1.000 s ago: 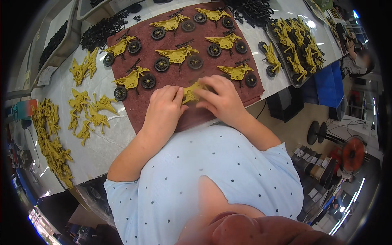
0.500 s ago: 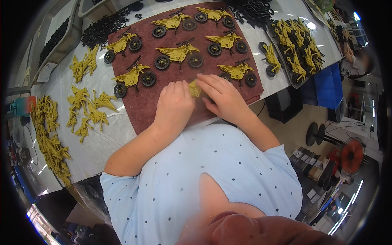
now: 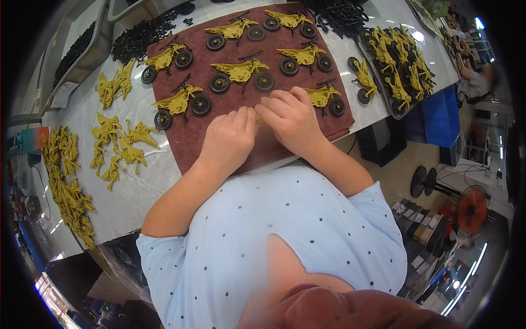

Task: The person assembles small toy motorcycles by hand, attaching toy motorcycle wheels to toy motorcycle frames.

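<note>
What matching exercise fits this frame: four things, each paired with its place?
Things:
1. assembled toy motorbikes
2. loose yellow bike bodies
3. heap of black parts
4. both hands, left hand and right hand

Places:
A. far edge of the table, beyond the mat
B. near edge of the dark red mat, closed on a small yellow piece
C. in rows on the mat
D. bare tabletop left of the mat

Pairs: 1-C, 2-D, 3-A, 4-B

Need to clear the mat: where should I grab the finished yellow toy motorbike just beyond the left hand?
Judging by its pose, grip the yellow motorbike across its yellow body between the two black wheels, coming straight down from above. It lies flat on the maroon mat; handlebars look thin.
</note>
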The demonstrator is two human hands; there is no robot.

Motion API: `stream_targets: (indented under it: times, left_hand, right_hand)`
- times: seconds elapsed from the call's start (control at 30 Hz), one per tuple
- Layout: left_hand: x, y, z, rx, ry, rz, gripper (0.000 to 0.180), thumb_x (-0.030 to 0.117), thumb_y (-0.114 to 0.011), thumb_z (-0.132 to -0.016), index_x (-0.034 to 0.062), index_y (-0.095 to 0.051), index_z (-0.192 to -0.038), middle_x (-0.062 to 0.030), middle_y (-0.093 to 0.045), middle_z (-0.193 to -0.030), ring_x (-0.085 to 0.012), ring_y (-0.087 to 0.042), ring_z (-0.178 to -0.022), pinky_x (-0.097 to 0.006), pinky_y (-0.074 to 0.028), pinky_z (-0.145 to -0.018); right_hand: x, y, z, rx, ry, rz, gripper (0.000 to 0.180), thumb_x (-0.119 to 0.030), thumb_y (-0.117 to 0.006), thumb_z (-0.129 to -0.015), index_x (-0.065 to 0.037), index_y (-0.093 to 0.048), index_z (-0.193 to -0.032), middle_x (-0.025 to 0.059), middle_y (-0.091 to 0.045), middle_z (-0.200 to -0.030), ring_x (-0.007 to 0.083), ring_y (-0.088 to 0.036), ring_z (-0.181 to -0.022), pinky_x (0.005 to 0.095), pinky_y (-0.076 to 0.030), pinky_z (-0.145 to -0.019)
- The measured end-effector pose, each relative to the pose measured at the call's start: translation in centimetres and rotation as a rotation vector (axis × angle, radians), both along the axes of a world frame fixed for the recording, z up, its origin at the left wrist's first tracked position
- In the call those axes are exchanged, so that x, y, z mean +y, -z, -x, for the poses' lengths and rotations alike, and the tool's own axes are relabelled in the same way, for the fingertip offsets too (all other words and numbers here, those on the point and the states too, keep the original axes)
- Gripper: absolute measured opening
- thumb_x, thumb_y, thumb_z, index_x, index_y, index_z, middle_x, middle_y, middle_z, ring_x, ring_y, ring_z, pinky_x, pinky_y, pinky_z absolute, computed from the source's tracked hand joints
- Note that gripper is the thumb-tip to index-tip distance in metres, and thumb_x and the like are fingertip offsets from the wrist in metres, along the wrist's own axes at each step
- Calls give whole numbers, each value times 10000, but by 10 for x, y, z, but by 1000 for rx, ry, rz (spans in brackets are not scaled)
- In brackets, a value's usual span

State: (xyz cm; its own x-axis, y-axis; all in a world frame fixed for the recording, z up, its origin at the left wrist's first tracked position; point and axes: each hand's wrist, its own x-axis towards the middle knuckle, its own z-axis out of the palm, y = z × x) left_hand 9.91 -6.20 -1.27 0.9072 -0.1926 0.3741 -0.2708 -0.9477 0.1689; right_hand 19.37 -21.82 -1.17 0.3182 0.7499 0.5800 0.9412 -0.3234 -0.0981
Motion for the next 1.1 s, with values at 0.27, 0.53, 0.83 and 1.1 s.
stream_targets:
  times: [0.27, 0.53, 0.83, 1.1]
  left_hand:
    - [6, -5, -4, 45, 7, 179, 318, 112, -730, -748, -18, -639, -1023, -118, -667, -942, -263, -645, -766, -352, -508, -685]
    - [7, -3, 0, -21, 20, 317, 331, 72, -733, -745, -13, -630, -1048, -134, -666, -991, -285, -651, -852, -364, -515, -744]
    - [12, -6, 0, -76, 30, 287, 393, 47, -736, -727, -4, -635, -1103, -115, -650, -1070, -280, -627, -961, -381, -469, -808]
    - [2, 8, 3, -71, -49, 62, 425, 96, -742, -739, 12, -649, -1145, -107, -631, -1112, -268, -583, -1023, -388, -439, -822]
  right_hand:
    - [-3, -13, -8, 97, 3, 126, 236, -134, -686, -705, -90, -675, -936, 15, -661, -988, 184, -604, -957, 377, -389, -883]
    - [-22, -5, -1, 819, 8, -231, 756, -101, -845, -664, -85, -497, -1334, 122, -545, -1274, 289, -549, -1155, 354, -446, -1006]
    - [-26, 3, 1, 535, 65, -328, 856, -264, -877, -668, -32, -424, -1356, 98, -580, -1177, 230, -585, -1016, 309, -473, -890]
    - [-20, 10, 31, 299, 156, -163, 282, -218, -826, -654, -110, -648, -844, 33, -554, -930, 229, -539, -846, 367, -397, -698]
